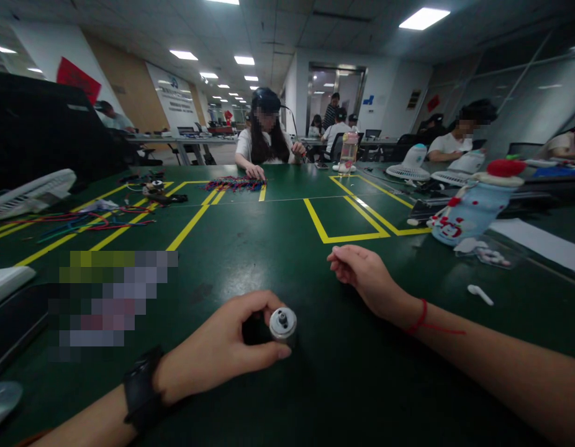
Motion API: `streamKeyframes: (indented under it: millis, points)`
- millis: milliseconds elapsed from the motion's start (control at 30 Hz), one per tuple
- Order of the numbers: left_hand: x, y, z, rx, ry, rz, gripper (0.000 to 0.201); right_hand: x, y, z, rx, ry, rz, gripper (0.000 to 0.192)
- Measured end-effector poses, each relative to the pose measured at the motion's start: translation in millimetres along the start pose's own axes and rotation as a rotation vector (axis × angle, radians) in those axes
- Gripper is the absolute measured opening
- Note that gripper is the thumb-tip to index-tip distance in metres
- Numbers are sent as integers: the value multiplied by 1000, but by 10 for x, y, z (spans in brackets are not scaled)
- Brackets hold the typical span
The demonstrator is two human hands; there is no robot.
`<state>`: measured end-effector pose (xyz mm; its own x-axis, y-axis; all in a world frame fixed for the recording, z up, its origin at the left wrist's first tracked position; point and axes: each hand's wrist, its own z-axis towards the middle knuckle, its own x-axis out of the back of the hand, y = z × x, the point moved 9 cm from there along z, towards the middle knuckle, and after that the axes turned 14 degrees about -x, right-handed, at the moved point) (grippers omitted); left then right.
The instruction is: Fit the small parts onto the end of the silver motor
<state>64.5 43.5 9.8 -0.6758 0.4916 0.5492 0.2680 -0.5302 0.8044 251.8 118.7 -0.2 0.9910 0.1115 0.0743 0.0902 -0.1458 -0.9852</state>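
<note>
A small silver metal cylinder, which looks like a small electric motor (282, 326), stands upright on the dark green table (250, 254). Its top end, with a short central shaft and dark holes, faces me. My left hand (217, 338) is closed around it, thumb on the near side and fingers on the far side. To the right and farther off, my right hand (362, 273) rests by the table top with its fingers curled and thumb pressed to the index finger. Whatever it may hold is hidden.
Yellow tape (357, 238) marks rectangles on the table. Loose wires (124, 217) lie at left; a blue bottle (474, 208) and a white earbud (480, 295) are at right. Across the table, a person (266, 139) touches a wire bundle (234, 184).
</note>
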Motion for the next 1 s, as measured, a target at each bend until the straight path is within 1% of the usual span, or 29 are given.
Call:
streamKeyframes:
  millis: [133,200,267,367,467,500,567,600,667,767,800,867,1000]
  points:
    - [9,1,21,11,-6,2,20,58,54,66,-12,15,38,32]
    - [8,-2,23,17,-11,-3,20,33,31,42,-2,13,16,31]
    - [6,-6,19,17,-13,-5,21,-46,-17,-21,16,-6,-31,29]
    - [11,-13,9,4,-5,20,20,-301,-146,-204,85,-99,-158,21]
    - [12,-32,-4,-3,-6,73,19,-690,-323,-490,260,-264,-380,16]
    - [9,-43,-8,-2,-12,93,19,-790,-373,-575,316,-296,-430,16]
    - [6,-65,-15,3,-20,127,21,-903,-473,-695,424,-298,-484,14]
    - [8,-72,-17,3,-19,137,23,-917,-523,-730,472,-278,-487,12]
    - [13,-74,-16,-2,-11,131,24,-866,-596,-750,536,-216,-457,8]
    - [13,-60,-9,-5,-7,91,22,-696,-581,-692,518,-155,-428,8]
    - [11,-51,-6,-5,-8,74,21,-652,-541,-669,496,-156,-459,9]
    - [7,-33,-5,-7,-8,42,20,-614,-419,-635,451,-200,-583,9]
    - [3,-31,-12,-3,-1,10,21,-638,-180,-637,430,-305,-838,12]
